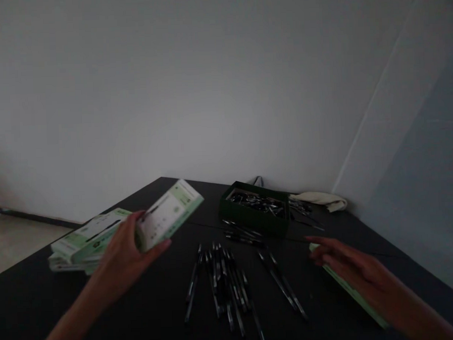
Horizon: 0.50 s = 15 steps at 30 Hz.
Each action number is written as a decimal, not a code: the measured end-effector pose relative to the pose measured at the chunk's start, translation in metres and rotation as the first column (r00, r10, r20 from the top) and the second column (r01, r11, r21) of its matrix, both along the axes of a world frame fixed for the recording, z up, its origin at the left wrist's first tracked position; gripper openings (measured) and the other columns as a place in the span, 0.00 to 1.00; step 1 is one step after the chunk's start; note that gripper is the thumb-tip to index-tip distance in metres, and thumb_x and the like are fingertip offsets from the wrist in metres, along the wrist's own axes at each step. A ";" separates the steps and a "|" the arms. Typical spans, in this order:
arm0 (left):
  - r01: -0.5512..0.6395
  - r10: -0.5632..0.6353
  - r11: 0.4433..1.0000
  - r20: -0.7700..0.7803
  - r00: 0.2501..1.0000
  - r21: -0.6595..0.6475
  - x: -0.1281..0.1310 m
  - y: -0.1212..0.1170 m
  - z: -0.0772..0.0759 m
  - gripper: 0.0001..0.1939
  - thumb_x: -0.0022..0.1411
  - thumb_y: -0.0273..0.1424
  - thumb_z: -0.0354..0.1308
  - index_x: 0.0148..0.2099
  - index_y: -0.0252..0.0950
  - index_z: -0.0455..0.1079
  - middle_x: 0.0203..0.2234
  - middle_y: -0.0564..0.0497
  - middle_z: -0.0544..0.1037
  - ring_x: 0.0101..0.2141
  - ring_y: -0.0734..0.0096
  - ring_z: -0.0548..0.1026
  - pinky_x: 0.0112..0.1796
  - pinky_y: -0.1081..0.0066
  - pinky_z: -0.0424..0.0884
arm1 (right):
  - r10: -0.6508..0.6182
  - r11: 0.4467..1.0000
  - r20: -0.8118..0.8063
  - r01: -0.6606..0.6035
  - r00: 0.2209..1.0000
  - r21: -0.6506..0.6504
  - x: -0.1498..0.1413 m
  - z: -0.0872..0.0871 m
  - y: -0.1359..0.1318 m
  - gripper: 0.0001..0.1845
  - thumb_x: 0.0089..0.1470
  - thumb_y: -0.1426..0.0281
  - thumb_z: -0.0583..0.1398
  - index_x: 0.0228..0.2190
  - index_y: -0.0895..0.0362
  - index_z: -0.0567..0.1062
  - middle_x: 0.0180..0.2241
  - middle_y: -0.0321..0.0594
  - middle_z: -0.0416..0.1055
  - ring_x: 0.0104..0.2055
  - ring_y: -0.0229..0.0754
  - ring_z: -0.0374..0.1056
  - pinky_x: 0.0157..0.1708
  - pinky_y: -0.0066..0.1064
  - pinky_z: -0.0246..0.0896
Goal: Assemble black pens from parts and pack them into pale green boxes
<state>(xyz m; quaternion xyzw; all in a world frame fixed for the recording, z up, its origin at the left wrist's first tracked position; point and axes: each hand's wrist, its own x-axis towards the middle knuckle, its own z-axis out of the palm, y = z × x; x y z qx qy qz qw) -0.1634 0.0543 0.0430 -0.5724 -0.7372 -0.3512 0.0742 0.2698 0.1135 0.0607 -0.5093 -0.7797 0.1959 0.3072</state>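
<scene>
While your left fingers (pixel 160 247) pinch a green-and-white card package (pixel 168 216), your right fingers (pixel 326 251) lie pressed together on a green-edged package (pixel 349 292), loose black pens (pixel 219 284) between them on the table (pixel 105 313), a dark green box (pixel 250 216) beyond

A bare, white-walled room (pixel 172 92) set up as a makeshift packing area: a black worktop (pixel 153 202) carries rows of loose black pens (pixel 223 284), a dark green box (pixel 250 218) of more pens and green-and-white card packaging (pixel 87 239), with a pale floor (pixel 21 241) beyond.
</scene>
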 end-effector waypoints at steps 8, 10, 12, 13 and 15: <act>0.400 -0.397 0.916 -0.193 0.897 -0.028 0.121 -0.009 -0.061 0.34 0.49 0.36 0.61 0.55 0.39 0.50 0.48 0.41 0.74 0.51 0.49 0.70 0.51 0.45 0.68 | 0.251 0.918 -0.413 -0.350 0.876 -0.185 -0.106 -0.010 -0.045 0.18 0.61 0.57 0.52 0.41 0.58 0.69 0.34 0.41 0.70 0.34 0.40 0.67 0.33 0.28 0.63; 0.414 -0.407 0.910 -0.208 0.889 -0.011 0.126 -0.008 -0.066 0.36 0.50 0.35 0.61 0.57 0.36 0.48 0.49 0.38 0.73 0.51 0.49 0.71 0.50 0.46 0.69 | 0.171 0.963 -0.304 -0.225 0.937 -0.149 -0.116 -0.016 -0.047 0.15 0.60 0.59 0.52 0.34 0.59 0.68 0.28 0.38 0.67 0.28 0.38 0.64 0.25 0.27 0.57; 0.424 -0.412 0.906 -0.216 0.885 0.008 0.128 -0.008 -0.067 0.37 0.50 0.35 0.60 0.58 0.35 0.47 0.49 0.36 0.74 0.47 0.54 0.75 0.45 0.54 0.75 | 0.165 0.977 -0.182 -0.186 0.969 -0.106 -0.124 -0.019 -0.050 0.14 0.59 0.61 0.53 0.31 0.59 0.67 0.25 0.37 0.65 0.25 0.37 0.61 0.23 0.27 0.52; 0.424 -0.410 0.905 -0.221 0.885 0.019 0.129 -0.008 -0.068 0.37 0.49 0.34 0.61 0.58 0.34 0.47 0.48 0.36 0.74 0.45 0.55 0.76 0.42 0.58 0.77 | 0.166 0.980 -0.134 -0.178 0.977 -0.089 -0.128 -0.021 -0.051 0.13 0.59 0.61 0.53 0.30 0.59 0.67 0.24 0.37 0.65 0.24 0.37 0.60 0.23 0.28 0.50; 0.417 -0.398 0.908 -0.233 0.887 0.039 0.128 -0.008 -0.069 0.37 0.48 0.34 0.61 0.57 0.33 0.49 0.44 0.36 0.76 0.40 0.56 0.78 0.37 0.61 0.79 | 0.158 0.985 -0.085 -0.163 0.984 -0.055 -0.133 -0.022 -0.053 0.14 0.59 0.61 0.52 0.28 0.59 0.66 0.23 0.37 0.64 0.25 0.37 0.60 0.24 0.28 0.48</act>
